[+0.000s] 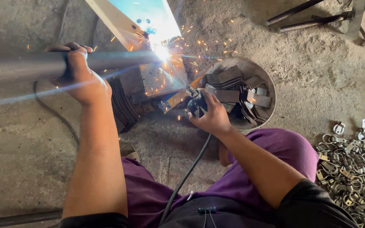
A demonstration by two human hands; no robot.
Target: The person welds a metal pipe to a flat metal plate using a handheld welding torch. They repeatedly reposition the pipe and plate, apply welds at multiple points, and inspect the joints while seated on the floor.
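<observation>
On a dusty concrete workshop floor point(30, 139), a seated person in purple trousers point(275, 152) welds at ground level. The left hand point(81, 76), arm stretched straight forward from the body, wraps its fingers over a long grey steel pipe point(22, 67) that runs level across the view from the left edge to the bright white arc point(162, 51); the grip is closed firmly around the pipe. The right hand point(212, 116), arm bent inward across the raised right knee, clenches the black handle of a welding electrode holder point(196, 103), whose thin rod angles up toward the arc. A black cable point(186, 175) trails from the holder back between the legs. Orange sparks point(199, 42) scatter around the pipe's far end, which meets a blocky dark metal jig point(148, 88) beneath a pale slanted board point(119, 19). Just beyond the right hand stands a round metal bowl point(269, 84) filled with flat dark steel plates point(233, 90). Well apart, at the right edge, lies a heap of small bent metal clamps point(351, 169). Dark bars point(300, 19) rest on the ground at upper right.
</observation>
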